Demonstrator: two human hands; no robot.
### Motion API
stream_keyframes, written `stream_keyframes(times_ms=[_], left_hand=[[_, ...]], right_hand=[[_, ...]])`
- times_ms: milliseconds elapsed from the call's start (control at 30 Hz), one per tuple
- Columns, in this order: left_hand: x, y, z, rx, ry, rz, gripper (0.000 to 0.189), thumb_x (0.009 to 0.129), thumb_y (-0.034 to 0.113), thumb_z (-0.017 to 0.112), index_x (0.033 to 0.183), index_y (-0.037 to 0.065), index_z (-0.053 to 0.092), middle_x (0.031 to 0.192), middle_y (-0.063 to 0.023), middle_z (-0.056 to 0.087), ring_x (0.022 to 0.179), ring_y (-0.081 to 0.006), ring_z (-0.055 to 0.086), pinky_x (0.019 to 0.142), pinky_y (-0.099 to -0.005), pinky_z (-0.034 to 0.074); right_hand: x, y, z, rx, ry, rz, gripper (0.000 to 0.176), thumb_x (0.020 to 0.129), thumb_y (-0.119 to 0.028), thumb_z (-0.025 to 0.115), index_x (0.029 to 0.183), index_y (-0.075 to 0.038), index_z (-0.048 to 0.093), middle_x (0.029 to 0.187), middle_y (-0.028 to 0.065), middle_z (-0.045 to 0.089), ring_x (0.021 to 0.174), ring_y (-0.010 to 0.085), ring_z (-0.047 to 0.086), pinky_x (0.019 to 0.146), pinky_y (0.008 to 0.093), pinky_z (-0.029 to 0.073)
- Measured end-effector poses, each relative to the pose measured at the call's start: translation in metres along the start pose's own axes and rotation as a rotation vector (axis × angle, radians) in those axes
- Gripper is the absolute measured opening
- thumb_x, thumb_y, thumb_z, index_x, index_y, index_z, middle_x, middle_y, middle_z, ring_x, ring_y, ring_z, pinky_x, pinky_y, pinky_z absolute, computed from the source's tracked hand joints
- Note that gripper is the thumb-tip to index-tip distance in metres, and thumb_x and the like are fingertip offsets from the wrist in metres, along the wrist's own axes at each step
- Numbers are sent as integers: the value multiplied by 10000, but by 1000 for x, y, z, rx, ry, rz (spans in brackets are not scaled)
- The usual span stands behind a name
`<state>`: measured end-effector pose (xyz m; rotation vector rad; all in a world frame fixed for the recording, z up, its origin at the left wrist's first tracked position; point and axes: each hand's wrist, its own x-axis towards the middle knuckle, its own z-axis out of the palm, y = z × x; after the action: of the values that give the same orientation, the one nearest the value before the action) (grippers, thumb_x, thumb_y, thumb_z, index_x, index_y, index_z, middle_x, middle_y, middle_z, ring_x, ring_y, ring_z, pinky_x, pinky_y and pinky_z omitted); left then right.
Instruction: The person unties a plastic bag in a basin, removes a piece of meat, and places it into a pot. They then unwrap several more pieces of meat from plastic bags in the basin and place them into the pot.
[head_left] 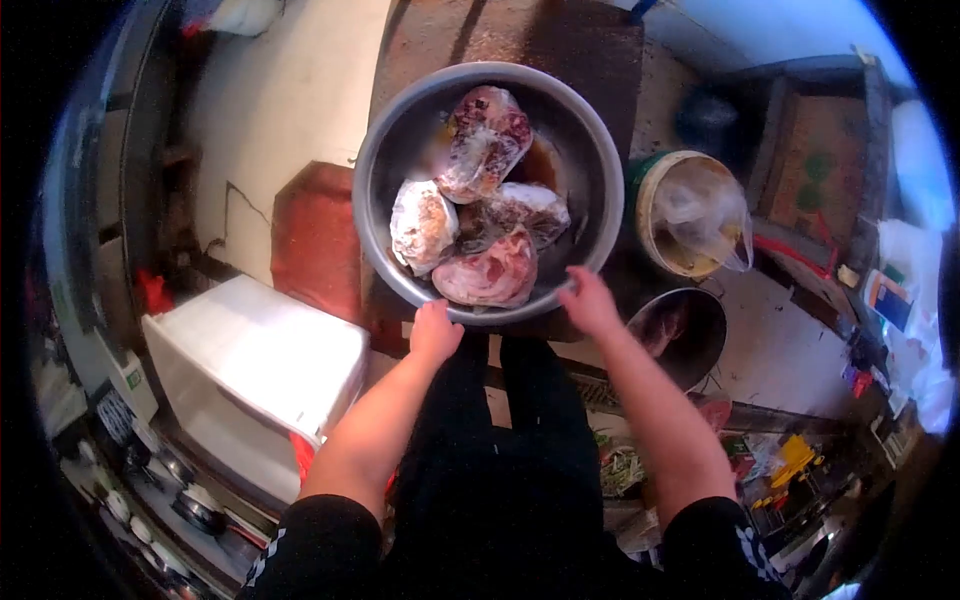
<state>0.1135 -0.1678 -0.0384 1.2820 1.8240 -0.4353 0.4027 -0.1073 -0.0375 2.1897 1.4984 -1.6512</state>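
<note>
A large round metal basin stands in front of me on a dark table. Several frosty chunks of frozen meat lie in it: a long dark red piece at the back, a pale piece at the left, a frosted one at the right and a pinkish one at the front. Brownish liquid shows at the bottom. My left hand grips the near rim, its fingers curled over the edge. Further right, my right hand is closed on the rim too.
A white open-fronted box stands to the left, beside a reddish mat. On the right are a bucket with a clear plastic bag and a dark pan. Wooden crate-like framing stands behind them.
</note>
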Motion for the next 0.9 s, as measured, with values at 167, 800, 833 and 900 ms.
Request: stream_keyframes(times_ms=[167, 800, 833, 900], left_hand=[[47, -16, 9, -224, 183, 148, 579, 725, 171, 706, 1234, 28, 469, 1223, -207, 520, 1148, -412, 488, 978, -452, 432], [81, -6, 21, -420, 160, -183, 358, 823, 104, 601, 1149, 53, 463, 1086, -276, 593, 1028, -446, 566, 866, -492, 451], [82, -6, 21, -413, 161, -172, 335, 828, 94, 585, 1140, 48, 472, 1096, -271, 593, 1037, -438, 565, 864, -493, 451], [83, -6, 23, -405, 184, -155, 325, 829, 91, 576, 1135, 47, 477, 1089, -267, 599, 1031, -439, 567, 858, -495, 451]], right_hand=[[31, -5, 70, 210, -71, 165, 845, 742, -396, 778, 1370, 19, 395, 1310, 237, 528, 1174, 337, 549, 966, 391, 446], [122, 2, 70, 260, -165, 251, 697, 851, -479, 628, 1298, 39, 495, 1204, 219, 602, 1138, 317, 563, 962, 359, 431], [128, -5, 60, 292, -177, 298, 693, 887, -526, 558, 1265, 54, 524, 1201, 259, 600, 1172, 371, 553, 966, 385, 436], [141, 1, 60, 259, -57, 150, 617, 907, -486, 545, 1225, 43, 560, 1175, 251, 616, 1156, 371, 563, 964, 384, 434]])
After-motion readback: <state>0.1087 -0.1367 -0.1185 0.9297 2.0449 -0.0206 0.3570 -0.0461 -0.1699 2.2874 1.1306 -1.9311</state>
